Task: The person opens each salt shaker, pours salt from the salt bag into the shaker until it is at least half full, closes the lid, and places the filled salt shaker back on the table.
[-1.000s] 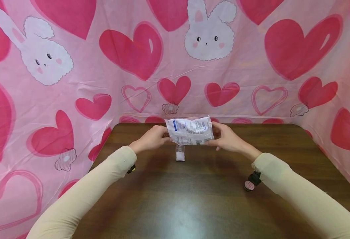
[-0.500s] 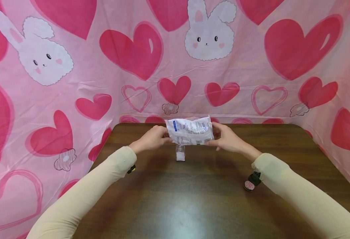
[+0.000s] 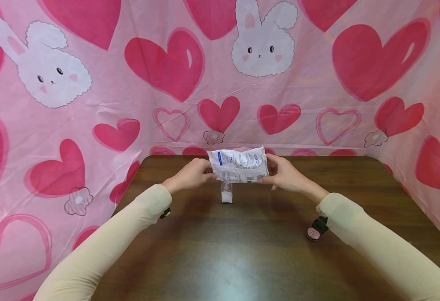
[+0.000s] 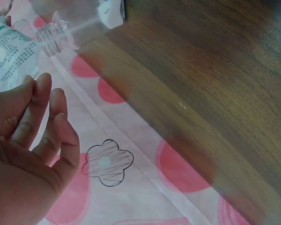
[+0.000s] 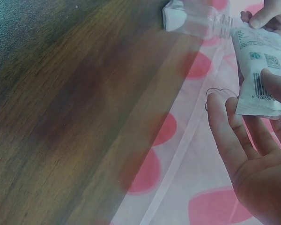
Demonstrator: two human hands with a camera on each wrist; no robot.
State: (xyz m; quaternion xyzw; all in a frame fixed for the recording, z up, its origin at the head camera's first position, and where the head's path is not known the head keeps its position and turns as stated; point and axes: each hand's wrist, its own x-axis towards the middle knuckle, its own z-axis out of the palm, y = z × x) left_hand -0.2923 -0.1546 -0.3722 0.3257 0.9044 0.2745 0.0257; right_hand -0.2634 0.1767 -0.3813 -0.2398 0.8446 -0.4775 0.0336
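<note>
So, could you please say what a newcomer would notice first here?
Likely the pink backdrop with its hearts and rabbits, behind the brown table. Next, the white packet held between the left hand and right hand; the head view shows a clear jar just below it.

A long cream-coloured sleeve of soft, smooth fabric (image 3: pixel 110 238) covers the person's left arm, with shallow creases and a slightly bunched, plain cuff (image 3: pixel 158 200) at the wrist. Below this cuff shows a small black wrist-worn device (image 3: pixel 165 213) with a yellow spot. A matching cream-coloured sleeve (image 3: pixel 385 242) covers the right arm, its plain cuff (image 3: pixel 334 205) loose and wrinkled. Under it sits a black, blocky wrist mount (image 3: pixel 320 224), bearing a round pink disc with small dark spots and a dark edge (image 3: pixel 313 234). Both hands are bare.
</note>
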